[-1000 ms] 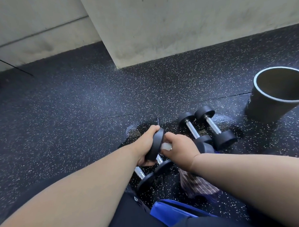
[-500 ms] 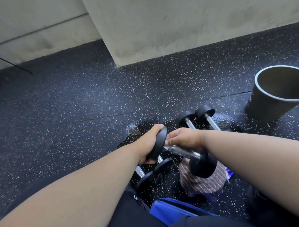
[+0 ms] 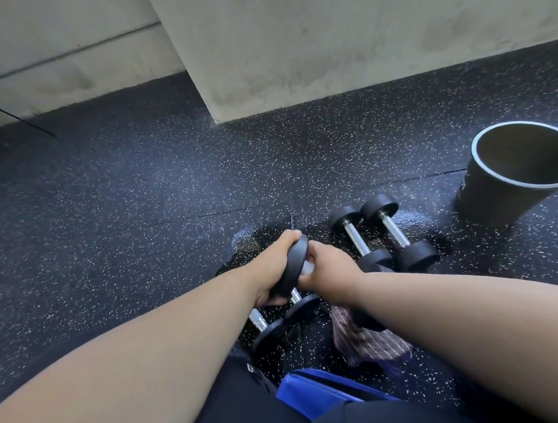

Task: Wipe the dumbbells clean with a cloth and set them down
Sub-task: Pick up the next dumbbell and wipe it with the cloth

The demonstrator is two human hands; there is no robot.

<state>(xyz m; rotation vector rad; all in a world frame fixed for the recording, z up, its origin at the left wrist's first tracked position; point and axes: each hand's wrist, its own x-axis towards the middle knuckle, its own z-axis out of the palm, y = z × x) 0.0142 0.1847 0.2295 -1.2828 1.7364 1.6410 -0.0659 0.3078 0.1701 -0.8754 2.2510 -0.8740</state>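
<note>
a dark speckled rubber floor (image 3: 143, 201) runs up to a pale concrete wall (image 3: 328, 43), and a patch of it under the weights looks wet and glossy. a person crouches over it with both arms stretched forward.

the left hand (image 3: 275, 266) grips one black end of the held dumbbell (image 3: 294, 263), fingers curled round its rim. the right hand (image 3: 329, 268) is clenched round the chrome handle just beside that end; the other end shows below the right forearm, over the cloth. the striped brown cloth (image 3: 366, 341) lies crumpled on the floor under that forearm, and neither hand holds it.

two dumbbells (image 3: 384, 235) lie side by side on the floor to the right, touching or nearly so. two more (image 3: 282, 316) lie under the left wrist, partly hidden.

by my reading the step in hand is handling this one dumbbell, either turning it for a check or about to put it down; which, i cannot tell. if it is wiped, the next move calls for lowering it gently beside the others without letting it roll. if not, the right hand must let go and fetch the cloth.

a grey bin (image 3: 509, 175) stands at the far right, well apart from the hands; what shows of its inside looks bare. a blue thing (image 3: 317, 392) sits near the knees, unclear what.
</note>
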